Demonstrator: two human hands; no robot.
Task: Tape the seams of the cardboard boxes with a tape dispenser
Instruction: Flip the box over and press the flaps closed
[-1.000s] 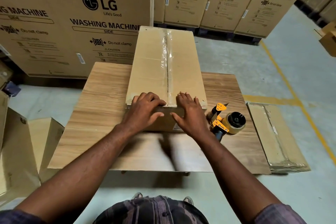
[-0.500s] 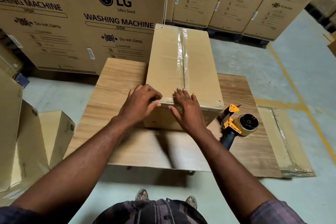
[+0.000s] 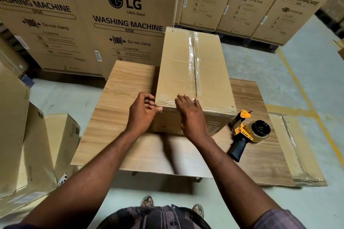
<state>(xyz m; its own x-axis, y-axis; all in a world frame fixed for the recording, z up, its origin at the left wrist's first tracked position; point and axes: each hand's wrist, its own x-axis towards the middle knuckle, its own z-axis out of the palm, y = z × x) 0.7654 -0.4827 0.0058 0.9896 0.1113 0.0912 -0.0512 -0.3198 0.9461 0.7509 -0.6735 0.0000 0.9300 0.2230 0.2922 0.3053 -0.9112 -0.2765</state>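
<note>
– On the wooden table (image 3: 121, 98), what container is there?

– One closed cardboard box (image 3: 208, 72), long and plain brown, standing lengthwise from near to far. Its flaps are shut, so whatever is inside cannot be seen.

– Is the seam taped?

– Yes. A strip of clear tape (image 3: 193, 57) runs down the top centre seam, shiny and a bit wrinkled. More tape lies across the near top edge.

– And the hands?

– The left hand (image 3: 143, 115) is at the box's near left corner. Its fingers are curled against the left side and its thumb is on the near face, clasping that corner. The right hand (image 3: 191, 115) lies with straight fingers flat on the near top edge, pressing the tape beside the seam and grasping nothing.

– Where is the tape dispenser (image 3: 245, 132)?

– Lying on the table just right of the box's near right corner, held by no one. It is yellow and black, with its dark handle pointing near and its roll to the right.

– Other containers?

– Large LG washing machine cartons (image 3: 93, 15) stand closed along the far side. Smaller cartons (image 3: 61, 135) sit on the floor at the left. A flattened cardboard piece (image 3: 297, 154) with tape on it lies at the table's right side.
</note>
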